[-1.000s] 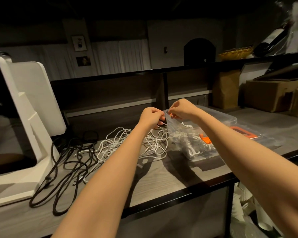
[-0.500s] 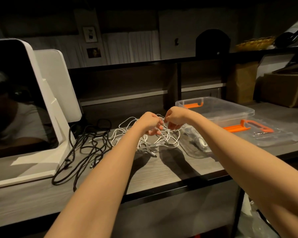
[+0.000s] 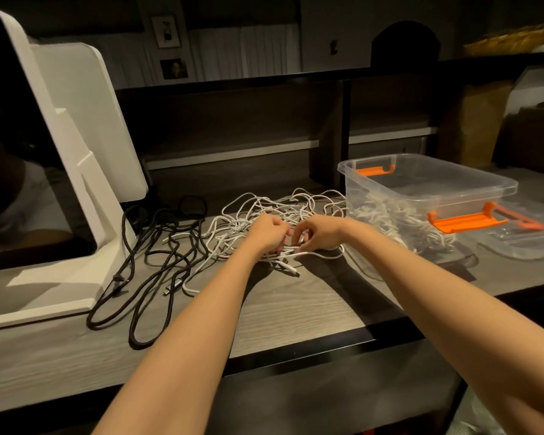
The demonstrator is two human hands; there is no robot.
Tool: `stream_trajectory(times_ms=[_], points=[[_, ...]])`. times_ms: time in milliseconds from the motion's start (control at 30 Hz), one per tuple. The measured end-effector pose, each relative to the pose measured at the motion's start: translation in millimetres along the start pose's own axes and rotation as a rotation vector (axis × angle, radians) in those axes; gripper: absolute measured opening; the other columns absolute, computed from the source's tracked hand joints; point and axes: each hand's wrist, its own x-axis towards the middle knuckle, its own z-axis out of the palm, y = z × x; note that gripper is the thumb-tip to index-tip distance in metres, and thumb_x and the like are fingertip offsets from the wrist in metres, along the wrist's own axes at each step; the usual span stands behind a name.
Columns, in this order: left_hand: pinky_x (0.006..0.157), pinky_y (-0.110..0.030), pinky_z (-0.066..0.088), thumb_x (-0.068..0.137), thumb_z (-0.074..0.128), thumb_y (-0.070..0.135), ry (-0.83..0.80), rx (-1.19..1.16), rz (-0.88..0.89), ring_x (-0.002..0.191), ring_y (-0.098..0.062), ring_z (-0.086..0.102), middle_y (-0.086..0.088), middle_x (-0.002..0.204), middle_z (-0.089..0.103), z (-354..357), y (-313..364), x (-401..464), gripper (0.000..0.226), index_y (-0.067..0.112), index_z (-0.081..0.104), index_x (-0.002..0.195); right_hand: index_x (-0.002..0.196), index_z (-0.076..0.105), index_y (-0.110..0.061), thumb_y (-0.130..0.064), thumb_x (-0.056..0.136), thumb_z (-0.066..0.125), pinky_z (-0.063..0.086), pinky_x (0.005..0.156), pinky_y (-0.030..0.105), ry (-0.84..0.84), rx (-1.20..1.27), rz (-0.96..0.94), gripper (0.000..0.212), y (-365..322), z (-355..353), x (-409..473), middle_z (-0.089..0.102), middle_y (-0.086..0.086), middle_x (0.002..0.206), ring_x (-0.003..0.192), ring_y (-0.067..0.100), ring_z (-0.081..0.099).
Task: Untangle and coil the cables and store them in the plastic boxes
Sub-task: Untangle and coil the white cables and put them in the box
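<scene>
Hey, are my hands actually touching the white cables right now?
Touching. The head view shows the left hand and right hand with fingers curled into the white cables, pinching strands.

We see a dim, warm-toned room; the back wall and upper shelf fall into near darkness. The light seems to come from above and behind us, because the forearms throw dark shadows forward on the wooden desk (image 3: 296, 296). The white monitor stand (image 3: 85, 146) is the brightest surface. The dark screen (image 3: 19, 183) gives a faint reflection. Straight lines bend near the edges, and the far corners look soft.
</scene>
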Motion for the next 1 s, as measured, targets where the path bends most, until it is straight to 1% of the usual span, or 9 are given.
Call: stream_trajectory(times_ms=[133, 300, 400, 467, 567, 633, 767, 900, 1000], points=[[0.055, -0.025, 0.041, 0.096, 0.051, 0.009, 0.077, -0.085, 0.052, 0.054, -0.013, 0.049, -0.003, 0.059, 0.054, 5.0, -10.8, 8.0, 0.022, 0.008, 0.069, 0.084, 0.094, 0.062, -0.021, -0.028, 0.086, 0.070, 0.038, 0.078, 0.027, 0.164, -0.012, -0.017, 0.013, 10.5, 12.9, 14.6, 0.052, -0.003, 0.096, 0.090, 0.015, 0.049], [0.052, -0.022, 0.039, 0.095, 0.056, 0.009, 0.137, -0.231, 0.099, 0.051, -0.009, 0.047, 0.000, 0.058, 0.054, 5.5, -14.5, 14.2, 0.018, 0.012, 0.065, 0.079, 0.089, 0.061, -0.023, -0.033, 0.086, 0.068, 0.045, 0.083, 0.032, 0.330, 0.006, 0.126, 0.012, 22.8, 15.7, 28.4, 0.062, 0.002, 0.102, 0.096, 0.018, 0.055], [0.055, -0.022, 0.044, 0.095, 0.057, 0.015, 0.072, -0.049, 0.082, 0.054, -0.008, 0.054, 0.002, 0.059, 0.061, -0.5, -18.6, 18.6, 0.024, 0.014, 0.066, 0.072, 0.083, 0.062, -0.022, -0.030, 0.086, 0.068, 0.044, 0.085, 0.032, 0.355, 0.088, 0.162, 0.010, 27.2, 18.8, 32.6, 0.063, 0.002, 0.098, 0.093, 0.016, 0.054], [0.054, -0.021, 0.046, 0.095, 0.058, 0.017, 0.047, 0.070, 0.062, 0.053, -0.006, 0.055, 0.001, 0.059, 0.064, -2.6, -20.2, 19.4, 0.027, 0.013, 0.066, 0.069, 0.077, 0.059, -0.028, -0.030, 0.084, 0.067, 0.042, 0.097, 0.041, 0.381, 0.101, 0.163, 0.011, 27.6, 21.5, 32.3, 0.061, -0.002, 0.095, 0.098, 0.017, 0.055], [0.058, -0.023, 0.048, 0.094, 0.060, 0.018, 0.059, 0.121, 0.035, 0.056, -0.007, 0.058, 0.000, 0.062, 0.065, -2.5, -19.4, 19.5, 0.026, 0.013, 0.067, 0.070, 0.089, 0.055, -0.030, -0.025, 0.082, 0.063, 0.030, 0.105, 0.045, 0.454, 0.056, 0.142, 0.012, 23.3, 24.3, 25.3, 0.052, -0.005, 0.099, 0.100, 0.013, 0.048], [0.060, -0.027, 0.047, 0.093, 0.063, 0.024, 0.073, 0.211, 0.014, 0.057, -0.010, 0.056, 0.001, 0.060, 0.061, -1.2, -16.4, 20.2, 0.029, 0.013, 0.064, 0.066, 0.092, 0.053, -0.030, -0.019, 0.081, 0.062, 0.031, 0.099, 0.042, 0.476, 0.078, 0.056, 0.017, 20.4, 24.9, 20.2, 0.049, -0.007, 0.096, 0.096, 0.013, 0.047], [0.051, -0.027, 0.035, 0.088, 0.068, 0.037, 0.112, 0.485, -0.007, 0.052, -0.014, 0.045, 0.001, 0.055, 0.048, 1.4, -10.3, 19.9, 0.044, 0.015, 0.048, 0.055, 0.076, 0.060, -0.036, -0.011, 0.084, 0.057, 0.032, 0.103, 0.055, 0.401, 0.112, -0.037, 0.027, 18.7, 26.6, 16.9, 0.044, -0.020, 0.083, 0.107, 0.017, 0.049], [0.061, -0.030, 0.040, 0.088, 0.062, 0.020, 0.097, 0.582, -0.028, 0.081, -0.024, 0.060, -0.004, 0.071, 0.053, -0.3, -5.7, 18.6, 0.025, 0.013, 0.052, 0.067, 0.078, 0.067, -0.034, -0.015, 0.088, 0.055, 0.029, 0.106, 0.053, 0.433, 0.126, -0.007, 0.025, 17.8, 27.4, 17.4, 0.049, -0.017, 0.079, 0.099, 0.013, 0.049], [0.072, -0.034, 0.047, 0.090, 0.056, 0.010, 0.037, 0.504, -0.034, 0.096, -0.028, 0.063, -0.011, 0.089, 0.063, -3.0, -5.3, 17.3, 0.012, 0.005, 0.066, 0.089, 0.093, 0.069, -0.031, -0.026, 0.091, 0.057, 0.025, 0.108, 0.048, 0.496, 0.008, 0.081, 0.013, 17.8, 28.0, 16.9, 0.050, -0.003, 0.105, 0.117, 0.020, 0.041]])
